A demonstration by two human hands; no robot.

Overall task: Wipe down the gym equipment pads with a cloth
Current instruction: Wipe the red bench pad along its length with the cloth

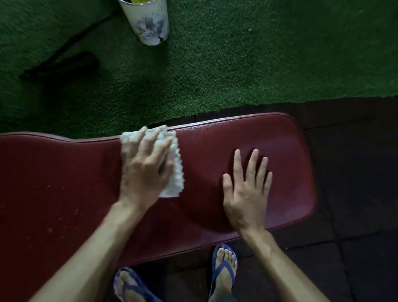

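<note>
A long dark red bench pad [54,184] runs across the view from the left edge to right of centre. A folded white cloth [173,157] lies on the pad near its far edge. My left hand [145,168] presses flat on the cloth with fingers spread and straight, covering most of it. My right hand [248,190] rests flat on the bare pad to the right of the cloth, fingers straight and pointing away from me. Small pale specks mark the pad's left part.
Green artificial turf [257,52] lies beyond the pad. A white floral bin [150,19] stands on it at the top. A dark strap or bar [64,63] lies at the upper left. Dark rubber floor tiles [362,210] sit right. My feet in blue flip-flops [223,274] stand below the pad.
</note>
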